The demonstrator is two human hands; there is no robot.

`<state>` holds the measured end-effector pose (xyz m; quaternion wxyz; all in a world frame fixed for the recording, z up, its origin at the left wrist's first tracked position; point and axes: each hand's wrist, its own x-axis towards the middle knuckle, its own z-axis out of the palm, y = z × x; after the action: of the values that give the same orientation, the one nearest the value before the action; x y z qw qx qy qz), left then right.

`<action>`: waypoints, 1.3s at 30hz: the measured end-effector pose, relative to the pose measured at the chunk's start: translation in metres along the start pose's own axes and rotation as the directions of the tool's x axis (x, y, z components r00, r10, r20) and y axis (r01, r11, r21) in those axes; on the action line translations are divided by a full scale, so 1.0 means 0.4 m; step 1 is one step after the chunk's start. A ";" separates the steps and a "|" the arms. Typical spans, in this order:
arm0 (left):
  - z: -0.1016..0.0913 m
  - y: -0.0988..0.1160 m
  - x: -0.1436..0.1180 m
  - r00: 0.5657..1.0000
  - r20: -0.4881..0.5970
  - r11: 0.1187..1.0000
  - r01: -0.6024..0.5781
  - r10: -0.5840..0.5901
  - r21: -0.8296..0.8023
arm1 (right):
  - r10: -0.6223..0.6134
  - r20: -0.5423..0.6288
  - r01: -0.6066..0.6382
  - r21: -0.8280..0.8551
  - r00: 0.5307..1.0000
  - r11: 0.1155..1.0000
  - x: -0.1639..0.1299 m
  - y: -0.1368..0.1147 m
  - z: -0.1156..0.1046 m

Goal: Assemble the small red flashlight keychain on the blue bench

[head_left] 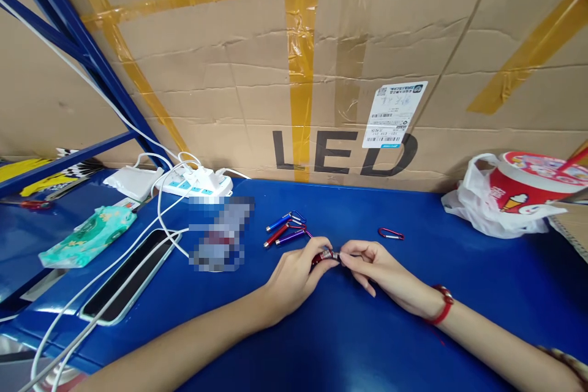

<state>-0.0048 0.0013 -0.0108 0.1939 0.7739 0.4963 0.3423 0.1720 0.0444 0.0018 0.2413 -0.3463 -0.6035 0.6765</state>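
Near the middle of the blue table, my left hand point(294, 278) is closed on a small red flashlight point(318, 259), a metallic tube mostly covered by the fingers. From the other side my right hand point(379, 266) pinches a tiny silver piece at the tube's end point(337, 255); whether it is joined to the tube I cannot tell. Just behind my left hand lie a blue flashlight point(278, 222), a red one point(276, 236) and a purple one point(290, 237), each with a carabiner clip. A loose red carabiner point(391, 234) rests beyond my right hand.
A large cardboard box point(229, 86) stands along the back. At left are a phone point(131, 278), white cables, a power strip point(195, 184), a green packet point(89, 236) and a blurred-out object point(223, 236). A red-and-white tub point(528, 187) in a plastic bag sits at right.
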 end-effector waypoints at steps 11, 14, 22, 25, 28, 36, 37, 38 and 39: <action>0.007 -0.001 0.006 0.993 -0.051 0.994 -0.106 0.107 0.009 | -0.058 0.016 0.056 0.097 0.998 0.994 -0.002 0.003 -0.005; 0.004 0.001 0.008 0.991 -0.061 0.993 -0.117 0.117 0.012 | -0.055 0.041 0.050 0.104 0.998 0.993 -0.001 0.002 -0.006; -0.001 0.002 0.016 0.985 -0.036 0.983 -0.163 0.166 0.082 | -0.057 0.068 0.049 0.115 0.996 0.992 0.000 -0.012 -0.003; -0.001 0.004 0.016 0.983 -0.032 0.980 -0.178 0.182 0.093 | -0.054 0.068 0.045 0.128 0.996 0.991 0.001 -0.010 -0.006; -0.001 0.004 0.016 0.983 -0.023 0.979 -0.181 0.184 0.091 | -0.046 0.072 0.036 0.136 0.996 0.990 0.000 -0.005 -0.011; 0.001 -0.003 0.019 0.979 -0.027 0.976 -0.199 0.202 0.090 | -0.029 0.046 0.023 0.120 0.999 0.993 0.000 -0.005 -0.009; 0.001 -0.003 0.019 0.979 -0.026 0.975 -0.200 0.203 0.095 | -0.027 0.042 0.022 0.118 0.999 0.993 0.001 -0.005 -0.009; 0.000 -0.003 0.019 0.979 -0.025 0.975 -0.201 0.204 0.099 | -0.025 0.038 0.020 0.116 0.999 0.993 0.002 -0.005 -0.008; -0.001 -0.002 0.019 0.978 -0.027 0.974 -0.202 0.206 0.105 | -0.023 0.036 0.019 0.114 0.999 0.993 0.003 -0.005 -0.008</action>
<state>-0.0034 0.0084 -0.0086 0.1090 0.8231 0.4344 0.3492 0.1733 0.0476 0.0036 0.2566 -0.3131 -0.5720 0.7134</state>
